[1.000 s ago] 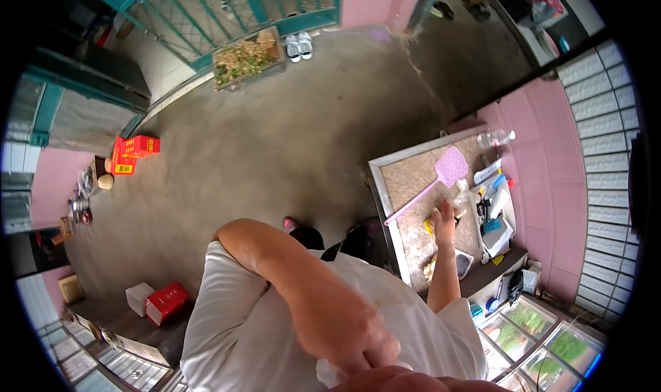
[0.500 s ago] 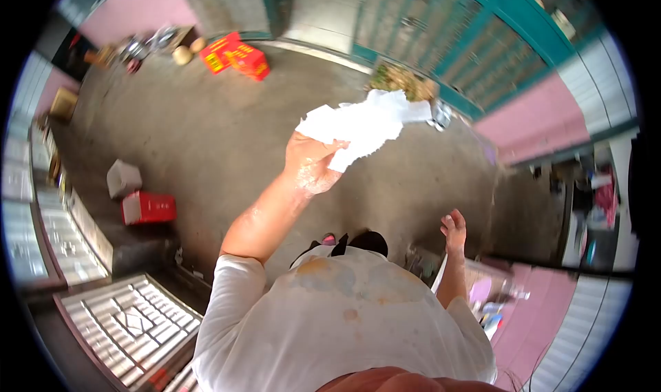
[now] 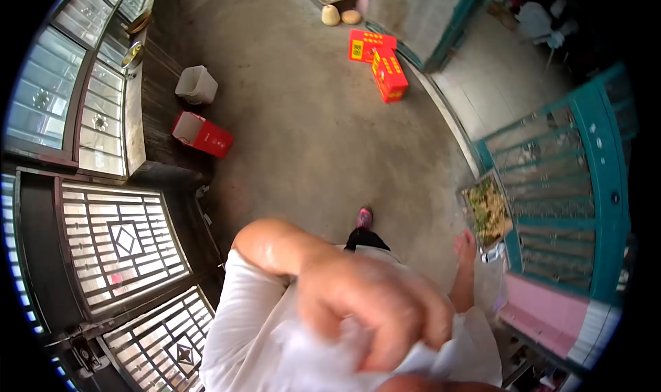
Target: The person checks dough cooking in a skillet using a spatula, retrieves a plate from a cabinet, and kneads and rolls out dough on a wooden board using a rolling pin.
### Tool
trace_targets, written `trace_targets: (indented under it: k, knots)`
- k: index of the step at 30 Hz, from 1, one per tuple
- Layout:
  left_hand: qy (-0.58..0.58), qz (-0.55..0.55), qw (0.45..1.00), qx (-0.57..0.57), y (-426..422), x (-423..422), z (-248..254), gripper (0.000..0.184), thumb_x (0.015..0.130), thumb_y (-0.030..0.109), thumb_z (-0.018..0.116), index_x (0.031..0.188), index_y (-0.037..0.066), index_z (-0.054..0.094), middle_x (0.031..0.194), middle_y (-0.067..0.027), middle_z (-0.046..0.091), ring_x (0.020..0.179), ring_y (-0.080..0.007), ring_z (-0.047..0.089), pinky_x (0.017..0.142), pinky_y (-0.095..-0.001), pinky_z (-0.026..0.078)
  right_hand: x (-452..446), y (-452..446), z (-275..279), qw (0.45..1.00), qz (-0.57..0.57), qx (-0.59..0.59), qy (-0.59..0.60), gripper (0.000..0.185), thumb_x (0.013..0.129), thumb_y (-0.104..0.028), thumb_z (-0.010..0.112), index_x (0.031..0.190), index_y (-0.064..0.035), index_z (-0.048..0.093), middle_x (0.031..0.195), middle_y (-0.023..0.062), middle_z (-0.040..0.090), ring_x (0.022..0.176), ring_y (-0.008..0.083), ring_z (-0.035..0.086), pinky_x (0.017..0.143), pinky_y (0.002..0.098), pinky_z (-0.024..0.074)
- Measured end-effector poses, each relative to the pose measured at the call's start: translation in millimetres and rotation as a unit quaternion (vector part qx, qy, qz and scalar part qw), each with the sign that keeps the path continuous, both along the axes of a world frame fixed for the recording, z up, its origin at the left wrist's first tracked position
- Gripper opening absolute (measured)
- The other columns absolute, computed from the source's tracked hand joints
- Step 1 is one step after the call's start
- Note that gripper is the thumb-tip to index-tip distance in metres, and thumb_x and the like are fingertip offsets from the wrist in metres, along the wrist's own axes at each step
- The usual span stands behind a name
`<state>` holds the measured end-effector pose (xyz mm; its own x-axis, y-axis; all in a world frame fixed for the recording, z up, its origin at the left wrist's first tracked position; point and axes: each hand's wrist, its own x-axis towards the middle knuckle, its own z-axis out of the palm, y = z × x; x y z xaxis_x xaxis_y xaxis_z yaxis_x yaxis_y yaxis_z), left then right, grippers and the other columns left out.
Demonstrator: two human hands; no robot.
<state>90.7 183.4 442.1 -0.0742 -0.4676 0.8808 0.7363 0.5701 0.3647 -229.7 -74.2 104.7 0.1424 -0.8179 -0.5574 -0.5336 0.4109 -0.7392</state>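
Close below the camera my left hand [image 3: 372,299], smeared by motion, is closed around crumpled white tissue paper [image 3: 313,344]. The paper hangs below the fingers, near my chin and the front of my white shirt [image 3: 241,309]. My forearm looks wet. Down at my right side, my right hand [image 3: 466,245] holds nothing, its fingers apart. It appears near a tray of green and tan plant scraps [image 3: 487,212], though clearly above the floor.
Two red boxes [image 3: 390,77] lie on the concrete floor ahead. At left are a white bucket [image 3: 197,86] and an open red box [image 3: 204,134], by a ledge beneath barred windows [image 3: 124,237]. A teal barred gate [image 3: 551,178] stands at right.
My left hand has drawn the tissue back from arm's length to close under my face. The view has turned right to left across the room, and one foot shows ahead.
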Motion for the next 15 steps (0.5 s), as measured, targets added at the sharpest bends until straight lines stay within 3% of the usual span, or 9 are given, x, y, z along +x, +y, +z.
trace_targets:
  k: [2, 3, 4, 8, 11, 12, 14, 15]
  knots:
    - [0.04, 0.003, 0.999, 0.023, 1, 34, 7, 0.007, 0.086, 0.012, 0.055, 0.084, 0.006, 0.057, 0.091, -0.0137, 0.052, 0.077, -0.0305, 0.049, 0.064, -0.0396, 0.044, 69, -53, -10, 0.994, 0.109, -0.01, -0.013, 0.042, 0.088, -0.02, 0.05, 0.127, -0.0073, 0.041, 0.121, 0.0074, 0.048, 0.101, 0.0199, 0.055, 0.08, 0.0336, 0.0457]
    - [0.119, 0.032, 0.987, 0.102, 6, 47, 19, 0.007, 0.084, 0.01, 0.056, 0.081, 0.004, 0.057, 0.088, -0.0159, 0.055, 0.075, -0.0338, 0.05, 0.064, -0.0409, 0.044, 110, -74, -21, 0.989, 0.145, -0.03, -0.029, 0.043, 0.088, -0.02, 0.051, 0.127, -0.0071, 0.041, 0.121, 0.0076, 0.048, 0.101, 0.0192, 0.054, 0.081, 0.0333, 0.0454]
    - [0.129, 0.055, 0.985, 0.098, 8, 65, 17, 0.007, 0.084, 0.01, 0.056, 0.081, 0.004, 0.057, 0.088, -0.0159, 0.055, 0.075, -0.0338, 0.05, 0.064, -0.0409, 0.044, 150, -97, -26, 0.981, 0.178, -0.057, -0.049, 0.044, 0.088, -0.02, 0.051, 0.128, -0.007, 0.04, 0.121, 0.0078, 0.048, 0.101, 0.0185, 0.054, 0.081, 0.0329, 0.0451]
    - [0.024, 0.215, 0.976, 0.013, 29, 154, 6, 0.01, 0.085, 0.004, 0.052, 0.075, 0.001, 0.055, 0.081, -0.0188, 0.055, 0.075, -0.0351, 0.051, 0.062, -0.0425, 0.045, 330, -106, 41, 0.953, 0.293, -0.063, -0.04, 0.045, 0.087, -0.021, 0.052, 0.129, -0.0069, 0.04, 0.122, 0.0077, 0.049, 0.102, 0.0177, 0.054, 0.081, 0.0326, 0.0447]
    - [0.014, 0.29, 0.957, 0.021, 26, 209, 6, 0.013, 0.086, 0.005, 0.049, 0.075, 0.002, 0.055, 0.081, -0.019, 0.055, 0.074, -0.0343, 0.052, 0.063, -0.0422, 0.046, 425, -107, 34, 0.939, 0.338, -0.058, -0.031, 0.045, 0.087, -0.022, 0.053, 0.128, -0.0068, 0.041, 0.12, 0.007, 0.049, 0.1, 0.0164, 0.054, 0.08, 0.0317, 0.0452]
    - [0.196, 0.35, 0.916, 0.012, 13, 211, 11, 0.013, 0.084, 0.009, 0.054, 0.075, 0.0, 0.055, 0.077, -0.0188, 0.056, 0.064, -0.0305, 0.051, 0.056, -0.0409, 0.043, 443, -106, 32, 0.939, 0.34, -0.054, -0.015, 0.045, 0.087, -0.022, 0.053, 0.127, -0.0066, 0.041, 0.118, 0.0063, 0.051, 0.099, 0.0155, 0.055, 0.078, 0.0308, 0.046]
    - [0.375, 0.409, 0.832, -0.006, 6, 255, 11, 0.018, 0.083, 0.013, 0.059, 0.075, -0.003, 0.055, 0.073, -0.0186, 0.056, 0.053, -0.0268, 0.049, 0.05, -0.0395, 0.041, 463, -110, 9, 0.926, 0.37, -0.053, 0.045, 0.044, 0.087, -0.022, 0.054, 0.126, -0.0056, 0.043, 0.11, 0.0044, 0.054, 0.091, 0.0125, 0.057, 0.068, 0.0269, 0.0473]
    - [0.196, 0.377, 0.904, -0.042, 7, 299, 4, 0.02, 0.087, 0.018, 0.051, 0.076, 0.003, 0.055, 0.078, -0.0142, 0.053, 0.064, -0.0267, 0.05, 0.055, -0.037, 0.04, 467, -105, -2, 0.923, 0.374, -0.049, 0.077, 0.044, 0.087, -0.022, 0.054, 0.125, -0.0053, 0.043, 0.108, 0.0039, 0.055, 0.088, 0.0116, 0.057, 0.065, 0.0255, 0.0473]
